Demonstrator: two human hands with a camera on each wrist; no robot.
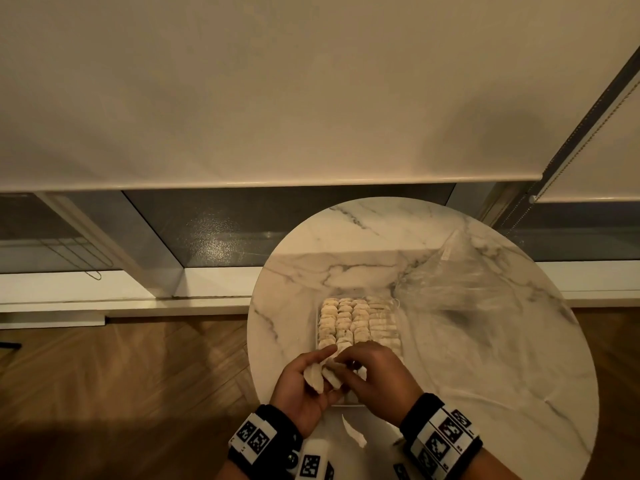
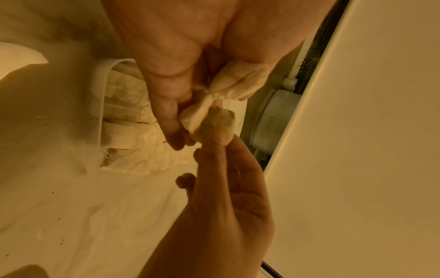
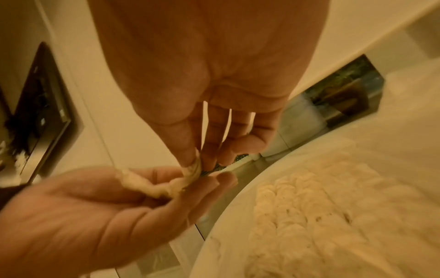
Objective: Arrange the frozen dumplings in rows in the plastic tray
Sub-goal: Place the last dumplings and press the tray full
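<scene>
Marble top: white, grey-veined round table (image 1: 450,358), at 5 o'clock of the head view.
Tray: clear plastic tray (image 1: 317,327) near the table's middle, its near end hidden under both hands.
Rows: four columns of pale frozen dumplings (image 1: 349,320) run from 12 to 6 o'clock inside the tray, packed edge to edge; the rightmost column looks blurred.
Left hand: left hand (image 1: 304,386) at the tray's 7 o'clock corner, palm up, fingers curled round a small clump of dumplings (image 1: 320,374); in the left wrist view about two or three pieces stuck together (image 2: 238,82).
Right hand: right hand (image 1: 377,379) at 6 o'clock of the tray, fingers bent down, thumb and forefinger pinching one end of the same clump (image 3: 191,169); the remaining fingers hang loose.
Contact: the two hands touch at the clump, over the tray's near edge.
Bag: crumpled clear plastic bag (image 1: 460,285) at 2 o'clock of the tray, lying on the table.
Scrap: a white fragment (image 1: 355,433) on the table at 6 o'clock, between the wrists; cannot tell what it is.
Wristbands: black bands with square printed markers (image 1: 446,434) on both wrists.
Backdrop: cream roller blind (image 1: 242,98) at 12 o'clock, wood floor (image 1: 121,393) at 8 o'clock.
</scene>
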